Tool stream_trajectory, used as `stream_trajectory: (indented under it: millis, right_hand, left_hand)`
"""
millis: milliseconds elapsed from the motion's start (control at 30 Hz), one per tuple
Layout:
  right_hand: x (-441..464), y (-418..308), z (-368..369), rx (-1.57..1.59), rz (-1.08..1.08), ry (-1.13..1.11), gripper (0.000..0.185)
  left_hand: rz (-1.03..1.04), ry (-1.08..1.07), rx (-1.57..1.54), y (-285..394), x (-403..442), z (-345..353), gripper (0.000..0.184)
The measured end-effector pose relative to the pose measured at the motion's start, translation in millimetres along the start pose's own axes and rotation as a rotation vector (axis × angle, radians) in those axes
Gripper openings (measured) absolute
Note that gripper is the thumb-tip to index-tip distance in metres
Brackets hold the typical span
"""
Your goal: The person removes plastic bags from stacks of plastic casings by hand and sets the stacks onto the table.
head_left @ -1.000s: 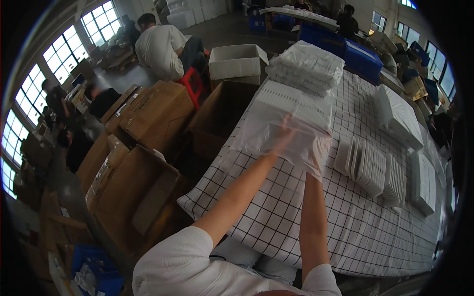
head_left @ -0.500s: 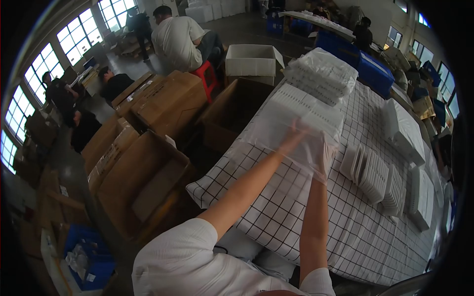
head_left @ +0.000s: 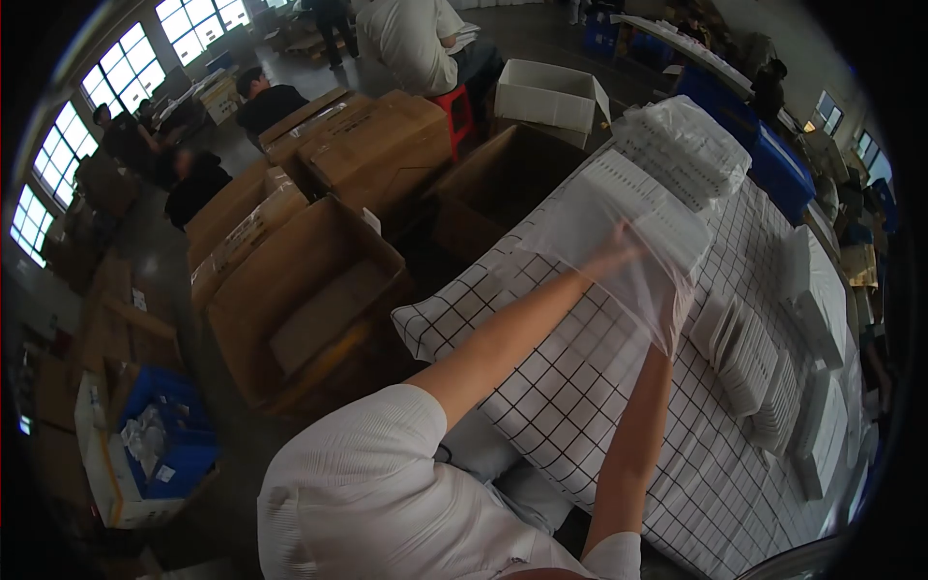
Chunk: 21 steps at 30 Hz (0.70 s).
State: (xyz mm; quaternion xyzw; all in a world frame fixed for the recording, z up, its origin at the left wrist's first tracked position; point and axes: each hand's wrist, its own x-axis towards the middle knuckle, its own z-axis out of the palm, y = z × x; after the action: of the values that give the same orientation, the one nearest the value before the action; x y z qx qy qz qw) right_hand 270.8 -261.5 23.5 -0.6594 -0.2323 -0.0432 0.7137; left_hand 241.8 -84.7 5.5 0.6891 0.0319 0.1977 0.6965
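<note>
A row of thin white trays or boxes (head_left: 643,193), packed side by side, lies on the checked cloth with a clear plastic bag (head_left: 580,227) partly over it. My left hand (head_left: 617,251) is at the near end of the row, its fingers closed on the film and partly veiled by it. At the near right corner, my right hand (head_left: 679,307) has its fingers closed on the bag, and film stretches over it. Behind stands a wrapped white stack (head_left: 681,145). To the right of my right hand are loose white trays (head_left: 739,353) leaning in rows.
Open brown cartons (head_left: 300,300) stand left of the table, with a white box (head_left: 546,97) beyond. White packs (head_left: 812,290) lie along the table's right side. A blue crate (head_left: 169,435) sits at lower left. Another person (head_left: 411,43) sits on a red stool (head_left: 454,116).
The view has shifted, so the surroundings appear farther right. Both hands remain at the near end of the bagged row; the film now bunches more around my right hand.
</note>
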Motion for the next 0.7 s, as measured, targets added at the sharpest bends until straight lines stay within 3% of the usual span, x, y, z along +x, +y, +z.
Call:
stream_trajectory:
  millis: [100, 167, 300, 400, 467, 500, 533, 600, 700]
  right_hand:
    - [-8, -33, 5, -0.13, -0.018, 0.025, 0.053]
    - [-9, -35, 7, -0.109, -0.047, 0.012, 0.053]
    - [-14, -29, 11, -0.08, -0.08, -0.008, 0.052]
    - [-19, -18, 19, -0.108, -0.117, 0.077, 0.048]
    - [-27, -40, 29, -0.274, 0.051, 0.044, 0.046]
    - [-20, -2, 17, -0.282, -0.375, -0.068, 0.046]
    - [-21, -10, 19, -0.29, -0.376, -0.045, 0.046]
    - [-27, -27, 33, -0.176, 0.12, 0.283, 0.042]
    - [-37, -49, 32, -0.172, 0.151, 0.31, 0.041]
  left_hand:
    - [-0.095, 0.018, 0.083, -22, 8, 7, 0.113]
    - [0.087, 0.078, -0.032, -29, 4, 15, 0.11]
    - [0.06, 0.046, -0.055, -1, -15, 13, 0.107]
    - [0.143, 0.096, 0.17, -15, -6, 13, 0.098]
    - [0.113, 0.061, 0.106, -16, -7, 11, 0.092]
    - [0.099, 0.04, 0.075, -17, -9, 9, 0.089]
    - [0.087, 0.02, 0.045, -17, -11, 8, 0.086]
    - [0.063, -0.01, -0.01, -17, -15, 5, 0.079]
    - [0.028, -0.019, -0.079, -16, -23, 2, 0.07]
